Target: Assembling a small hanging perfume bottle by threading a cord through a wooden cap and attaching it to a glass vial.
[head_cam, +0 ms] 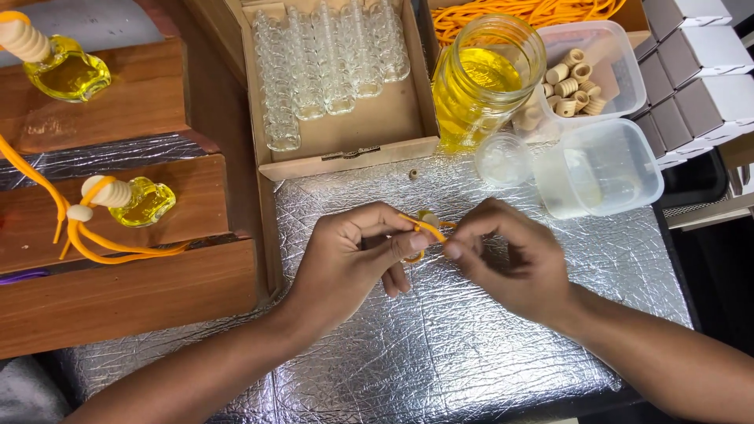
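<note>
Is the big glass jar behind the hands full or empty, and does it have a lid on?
Partly full: yellow liquid fills most of the glass jar. Its mouth is open, with no lid on it.

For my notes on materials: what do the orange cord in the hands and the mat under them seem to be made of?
Thin orange cord: probably woven textile, matte, bending limply between both hands. Crinkled silver mat: apparently metallised foil, shiny with quilted creases.

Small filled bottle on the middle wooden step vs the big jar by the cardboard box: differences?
Size: the small bottle is far smaller than the big jar. Closure: the bottle has a ribbed wooden cap and an orange cord; the jar's mouth is open. Pose: the bottle lies tilted on the wooden step; the jar stands upright on the foil surface. Both are clear glass with yellow liquid.
</note>
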